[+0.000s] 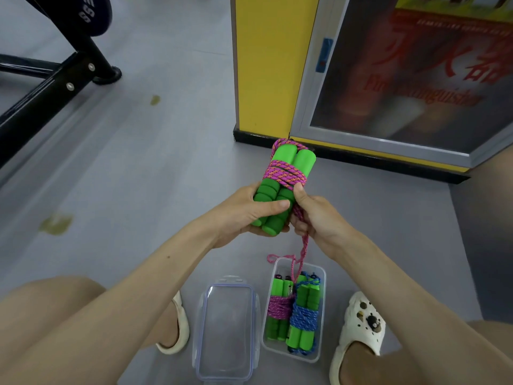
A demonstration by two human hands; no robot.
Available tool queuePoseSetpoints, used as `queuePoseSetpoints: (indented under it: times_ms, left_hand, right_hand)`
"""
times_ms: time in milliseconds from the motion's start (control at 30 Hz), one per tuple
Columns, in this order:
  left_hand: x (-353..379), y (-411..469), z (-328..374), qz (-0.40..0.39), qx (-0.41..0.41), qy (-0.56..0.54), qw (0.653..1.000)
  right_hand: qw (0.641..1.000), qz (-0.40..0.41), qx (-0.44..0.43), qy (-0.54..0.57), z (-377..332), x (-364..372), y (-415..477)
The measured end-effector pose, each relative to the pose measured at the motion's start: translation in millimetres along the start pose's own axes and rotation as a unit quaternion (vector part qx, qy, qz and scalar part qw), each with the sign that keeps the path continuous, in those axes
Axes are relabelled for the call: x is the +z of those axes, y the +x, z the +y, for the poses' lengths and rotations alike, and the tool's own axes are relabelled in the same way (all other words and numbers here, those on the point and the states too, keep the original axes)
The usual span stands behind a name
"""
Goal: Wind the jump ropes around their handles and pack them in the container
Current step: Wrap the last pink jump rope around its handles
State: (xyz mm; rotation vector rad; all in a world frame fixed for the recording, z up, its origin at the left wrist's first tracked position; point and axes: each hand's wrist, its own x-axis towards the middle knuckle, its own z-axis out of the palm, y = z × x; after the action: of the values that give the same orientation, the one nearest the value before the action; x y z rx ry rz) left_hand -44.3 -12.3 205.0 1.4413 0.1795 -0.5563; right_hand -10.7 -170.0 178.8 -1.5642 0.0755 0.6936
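Observation:
My left hand (pixel 249 211) grips the lower ends of two green foam handles (pixel 286 176) held side by side. A pink and orange rope (pixel 286 173) is wound several times around their middle. My right hand (pixel 313 215) pinches the loose rope end beside the handles; the tail (pixel 304 248) hangs down toward a clear container (pixel 268 323) on the floor. Inside the container lie a pink-wound jump rope (pixel 279 307) and a blue-wound jump rope (pixel 305 315), both with green handles.
The clear lid (pixel 226 326) lies on the floor left of the container, between my feet in white sandals. A yellow pillar (pixel 266 65) and a fire extinguisher cabinet (pixel 402 73) stand ahead. A black metal frame (pixel 52 84) is at the upper left.

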Motion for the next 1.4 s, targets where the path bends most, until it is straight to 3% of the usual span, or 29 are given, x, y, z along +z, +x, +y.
queuePoseSetpoints:
  times_ms: [167,267,367,500,667,867,1100,1400]
  left_hand:
    - [12,5,-18,0.089,0.015,0.041,0.995]
    - [18,8,-23,0.104,0.025,0.063,0.992]
    - [18,11,-21,0.115,0.038,0.121,0.985]
    - [19,10,-14,0.108,0.032,0.150,0.982]
    - [20,10,-12,0.085,-0.001,0.195,0.977]
    - [24,5,-11,0.056,-0.002,0.136,0.989]
    - [17,-1,-16,0.027,0.028,0.026,0.999]
    - [10,4,-14,0.045,0.032,-0.014,0.998]
  right_hand:
    - [0.998,-0.002,0.064,0.023,7,3,4]
    - [0.997,0.038,0.073,0.011,9,2,6]
    - [0.993,0.050,0.070,0.076,11,5,8]
    - [0.982,0.044,0.071,0.167,13,12,4]
    - [0.977,0.099,0.094,0.162,15,16,8]
    - [0.972,0.076,0.104,0.195,7,11,6]
    - [0.994,0.054,0.053,0.083,-3,12,-2]
    - [0.997,0.016,0.066,-0.025,-19,-7,-2]
